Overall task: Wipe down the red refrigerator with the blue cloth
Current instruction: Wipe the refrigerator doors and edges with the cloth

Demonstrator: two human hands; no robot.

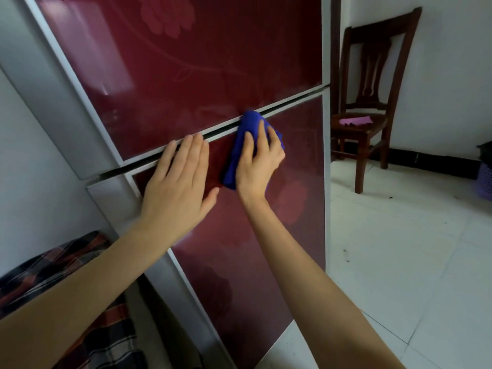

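Against the top edge of the lower door of the red refrigerator [186, 62], the blue cloth [246, 134] sits bunched into a long wad. Its upper end touches the dark gap between the two doors, and its lower end hangs on the red panel below. Its long axis runs up and down the door, with the top leaning a little to the right.

I see my right hand [259, 161] spread over the cloth, fingers nearly straight and slightly apart, pressing it flat to the door rather than gripping it. My left hand [178, 179] lies just beside it on the same door, released and flat, with its fingers together and their tips reaching the gap. It holds nothing.

Both fridge doors are closed. To the right stands a dark wooden chair [372, 89] against the white wall, with a purple rag [355, 120] lying on its seat. A purple basket [484, 179] shows at the far right edge on the white tiled floor [399, 262]; I cannot tell what is in it. A plaid fabric [53, 275] lies at lower left beside the fridge.
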